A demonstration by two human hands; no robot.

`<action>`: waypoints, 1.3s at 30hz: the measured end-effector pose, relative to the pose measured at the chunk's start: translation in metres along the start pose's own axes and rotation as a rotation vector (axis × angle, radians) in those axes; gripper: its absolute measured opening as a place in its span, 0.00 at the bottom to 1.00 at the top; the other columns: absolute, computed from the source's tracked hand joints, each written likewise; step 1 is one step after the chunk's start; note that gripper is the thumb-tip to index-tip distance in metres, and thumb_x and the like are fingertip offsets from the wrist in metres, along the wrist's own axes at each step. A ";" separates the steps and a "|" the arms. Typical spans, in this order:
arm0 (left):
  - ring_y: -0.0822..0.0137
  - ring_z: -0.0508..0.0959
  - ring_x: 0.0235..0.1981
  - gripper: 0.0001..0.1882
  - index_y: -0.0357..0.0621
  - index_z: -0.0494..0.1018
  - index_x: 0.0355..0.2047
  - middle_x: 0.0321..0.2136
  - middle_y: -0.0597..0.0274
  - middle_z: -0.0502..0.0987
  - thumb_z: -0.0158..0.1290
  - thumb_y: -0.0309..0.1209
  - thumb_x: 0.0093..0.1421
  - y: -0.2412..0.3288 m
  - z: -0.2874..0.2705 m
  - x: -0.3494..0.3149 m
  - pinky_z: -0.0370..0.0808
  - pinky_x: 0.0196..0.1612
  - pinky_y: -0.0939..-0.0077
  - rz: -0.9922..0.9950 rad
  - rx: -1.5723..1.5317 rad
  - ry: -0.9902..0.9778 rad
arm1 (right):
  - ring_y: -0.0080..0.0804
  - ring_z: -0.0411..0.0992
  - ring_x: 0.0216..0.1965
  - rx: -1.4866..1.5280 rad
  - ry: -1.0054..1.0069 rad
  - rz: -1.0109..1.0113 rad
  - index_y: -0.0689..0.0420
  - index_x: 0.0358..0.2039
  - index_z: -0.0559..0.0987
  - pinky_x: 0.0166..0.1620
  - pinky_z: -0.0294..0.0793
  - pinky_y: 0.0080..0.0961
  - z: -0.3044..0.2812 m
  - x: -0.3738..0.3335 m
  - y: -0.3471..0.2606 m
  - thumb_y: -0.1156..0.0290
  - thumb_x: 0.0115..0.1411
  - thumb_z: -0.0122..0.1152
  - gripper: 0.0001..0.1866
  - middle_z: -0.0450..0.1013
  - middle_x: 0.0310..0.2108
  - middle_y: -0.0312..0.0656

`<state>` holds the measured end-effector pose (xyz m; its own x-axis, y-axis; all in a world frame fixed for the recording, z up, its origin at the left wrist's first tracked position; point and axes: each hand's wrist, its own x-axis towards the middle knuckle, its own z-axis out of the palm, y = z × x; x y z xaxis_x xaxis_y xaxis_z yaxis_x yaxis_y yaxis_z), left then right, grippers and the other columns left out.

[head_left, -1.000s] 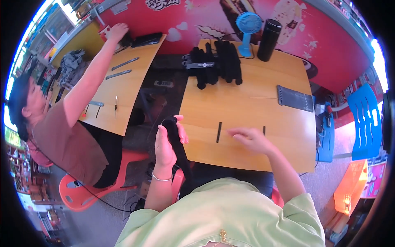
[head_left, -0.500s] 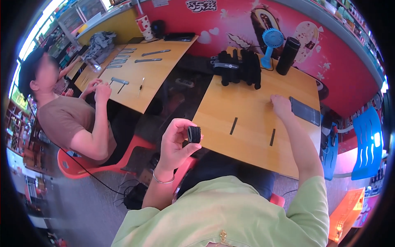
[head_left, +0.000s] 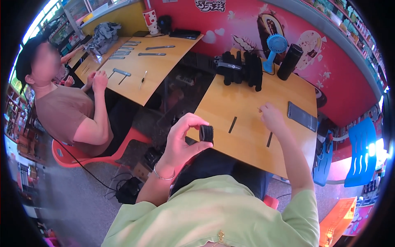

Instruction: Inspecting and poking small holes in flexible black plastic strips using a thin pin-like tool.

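Between the thumb and fingers of my left hand (head_left: 184, 138) is a small black roll (head_left: 206, 133), raised in front of the table's near edge. My right hand (head_left: 272, 118) hovers over or rests on the wooden table (head_left: 214, 103), its fingers pinched together. A tiny bit shows at those fingertips, too small to name. One short dark strip (head_left: 233, 124) lies between my hands. Another dark strip (head_left: 270, 139) lies just below my right hand, partly by the wrist. Right of that hand is a dark grey flat pouch or notebook (head_left: 302, 116).
Black bundled gear (head_left: 238, 68), a blue fan (head_left: 275, 47) and a black bottle (head_left: 290, 61) stand at the table's far side. To the left, a seated person (head_left: 70, 107) works at another table with several grey strips (head_left: 156, 54). A blue chair (head_left: 360, 152) is at right.
My right hand has moved left and nearer, away from the grey pouch. The black roll in my left hand has shifted slightly right in the picture; the view has also moved a little.
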<state>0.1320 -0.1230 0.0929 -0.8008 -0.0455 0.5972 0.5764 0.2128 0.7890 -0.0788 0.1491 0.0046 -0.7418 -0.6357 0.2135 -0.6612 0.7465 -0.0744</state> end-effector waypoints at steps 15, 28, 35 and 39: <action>0.72 0.74 0.31 0.19 0.39 0.61 0.44 0.30 0.62 0.71 0.56 0.28 0.56 -0.046 0.055 0.046 0.76 0.39 0.74 -0.209 -0.572 0.365 | 0.33 0.74 0.30 0.739 0.170 0.013 0.53 0.37 0.77 0.30 0.72 0.25 -0.058 -0.055 -0.104 0.65 0.46 0.67 0.16 0.75 0.31 0.40; 0.72 0.74 0.33 0.21 0.37 0.64 0.53 0.33 0.62 0.70 0.49 0.21 0.57 -0.067 0.034 0.016 0.70 0.39 0.81 -0.653 -0.348 -0.581 | 0.28 0.71 0.26 0.098 0.235 -0.247 0.52 0.33 0.76 0.24 0.69 0.23 -0.106 -0.023 -0.053 0.71 0.45 0.61 0.12 0.73 0.31 0.32; 0.61 0.74 0.45 0.20 0.40 0.58 0.55 0.42 0.56 0.69 0.43 0.30 0.64 -0.074 0.059 0.005 0.70 0.52 0.62 -0.638 -1.146 -0.154 | 0.31 0.71 0.29 0.424 0.370 -0.052 0.55 0.44 0.76 0.29 0.71 0.23 -0.127 -0.016 -0.084 0.73 0.48 0.61 0.20 0.72 0.35 0.40; 0.54 0.71 0.50 0.14 0.47 0.59 0.51 0.45 0.58 0.69 0.40 0.32 0.65 -0.073 0.076 0.026 0.70 0.53 0.50 -0.662 -1.308 0.142 | 0.33 0.72 0.29 0.569 0.424 -0.060 0.54 0.44 0.77 0.30 0.71 0.24 -0.081 -0.031 -0.103 0.77 0.48 0.61 0.19 0.72 0.34 0.41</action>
<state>0.0564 -0.0658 0.0397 -0.9935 0.1090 0.0317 -0.0843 -0.8953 0.4375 0.0214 0.1083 0.0841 -0.6710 -0.4554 0.5852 -0.7414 0.4209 -0.5226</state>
